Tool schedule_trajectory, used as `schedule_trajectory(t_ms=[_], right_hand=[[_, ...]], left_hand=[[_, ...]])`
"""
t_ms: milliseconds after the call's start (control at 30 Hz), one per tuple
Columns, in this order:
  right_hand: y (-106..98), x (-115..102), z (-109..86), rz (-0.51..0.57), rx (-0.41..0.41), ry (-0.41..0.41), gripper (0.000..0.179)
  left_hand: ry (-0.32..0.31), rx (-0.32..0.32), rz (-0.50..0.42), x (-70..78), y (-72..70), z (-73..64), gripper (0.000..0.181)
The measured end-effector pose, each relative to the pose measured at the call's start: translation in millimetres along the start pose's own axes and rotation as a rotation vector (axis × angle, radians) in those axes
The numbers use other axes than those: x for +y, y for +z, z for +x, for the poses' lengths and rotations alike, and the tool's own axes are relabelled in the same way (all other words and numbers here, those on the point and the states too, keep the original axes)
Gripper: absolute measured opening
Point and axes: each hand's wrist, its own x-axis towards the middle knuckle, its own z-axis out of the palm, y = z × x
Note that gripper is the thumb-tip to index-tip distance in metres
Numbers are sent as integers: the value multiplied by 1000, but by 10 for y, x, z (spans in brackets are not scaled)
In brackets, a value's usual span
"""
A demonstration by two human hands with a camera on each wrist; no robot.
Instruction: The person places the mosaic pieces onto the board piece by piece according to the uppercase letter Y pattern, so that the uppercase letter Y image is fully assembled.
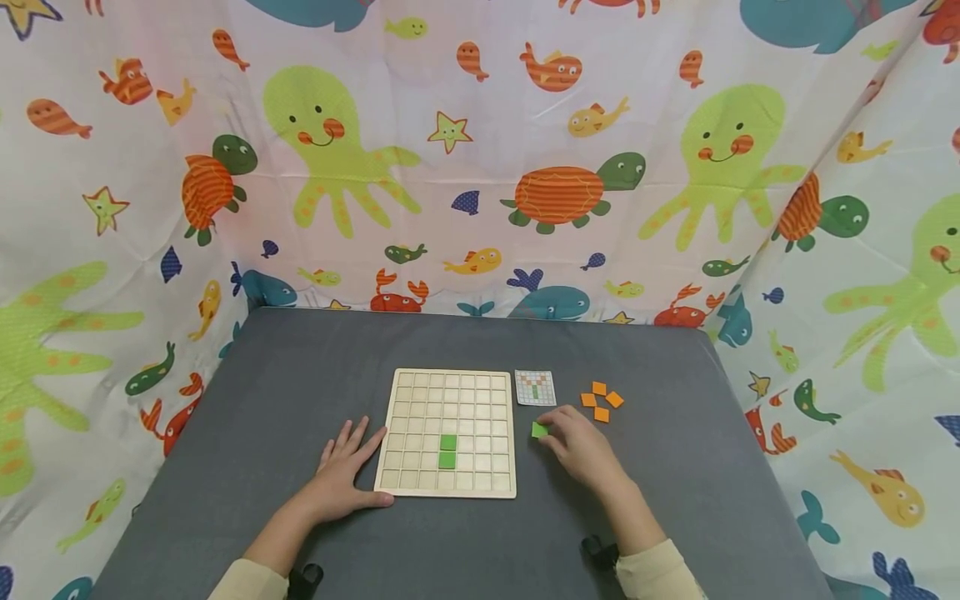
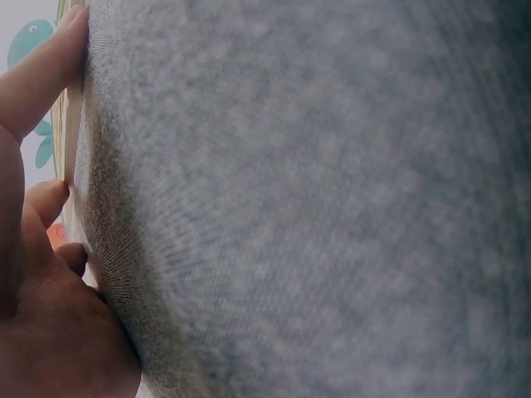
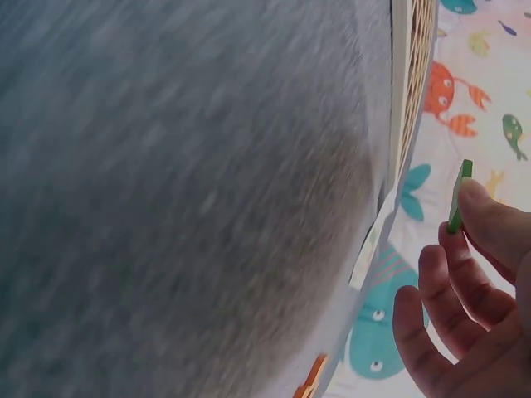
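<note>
My right hand pinches a green square tile between thumb and fingertip, just right of the board; the right wrist view shows this tile edge-on, held off the table. A wooden grid board lies flat in the middle. Two green tiles sit in neighbouring cells of one column, in its lower half. At the board's lower left, my left hand rests with fingers spread, its thumb and fingertips touching the frame. The left wrist view shows those fingers against the board's edge.
A small pattern card with a coloured grid lies by the board's upper right corner. Several orange tiles are scattered right of the card. Grey cloth covers the table; a curtain with printed sea animals hangs behind and at the sides.
</note>
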Motion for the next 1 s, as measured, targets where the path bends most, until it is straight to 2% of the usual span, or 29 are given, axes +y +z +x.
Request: schedule_trajectory(t_ms=[200,533,767,1000], right_hand=[[63,-139,43,-11,3,-4,24],[158,-342,142,-3,14,-79,24],[256,-472,240,-7,-27,-109,24],[378,-651,356,13,-99,-103,25]], left_hand=[[-3,0,-9,15,5,-1,120],[-1,-4,-6,-23,41,8,119],[4,2,-4,-9,13,6,118],[7,3,0,-11,-3,-3,119]])
